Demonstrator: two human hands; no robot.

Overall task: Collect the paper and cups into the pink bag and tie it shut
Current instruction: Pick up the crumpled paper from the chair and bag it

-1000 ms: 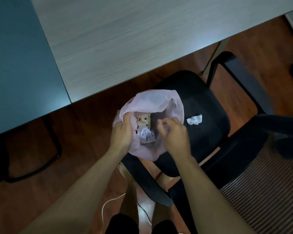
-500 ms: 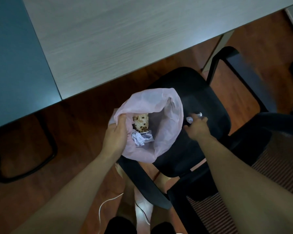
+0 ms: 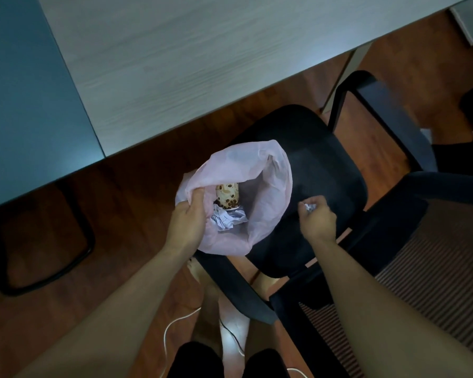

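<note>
Pink plastic filled the middle of the head view: the pink bag (image 3: 271, 192) sat open on the front-left part of the black chair seat (image 3: 325, 186), its mouth wide and facing up at you. Your left hand (image 3: 187, 222) pinched the bag's near-left rim, its fingers (image 3: 197, 196) closed tight on the plastic and holding that side up. Inside the bag lay a spotted paper cup (image 3: 228, 196) on its side, and just below it a wad of crumpled paper (image 3: 227, 220), the two touching at the bottom of the bag.

Your right hand (image 3: 316, 218) hovered over the seat just to the right of the bag, clear of its rim. Its fingers (image 3: 302, 211) were curled closed around a small crumpled paper ball (image 3: 309, 207), only a white scrap of which showed between them.

The pale wood-grain counter (image 3: 202, 50) ran across the top of the view, with a blue-grey panel (image 3: 25, 105) adjoining it on the left. Nothing of the task lay on it. The chair stood on a reddish wooden floor (image 3: 134, 192), and a thin white cable (image 3: 172, 326) curled on that floor near your feet (image 3: 195, 271).
</note>
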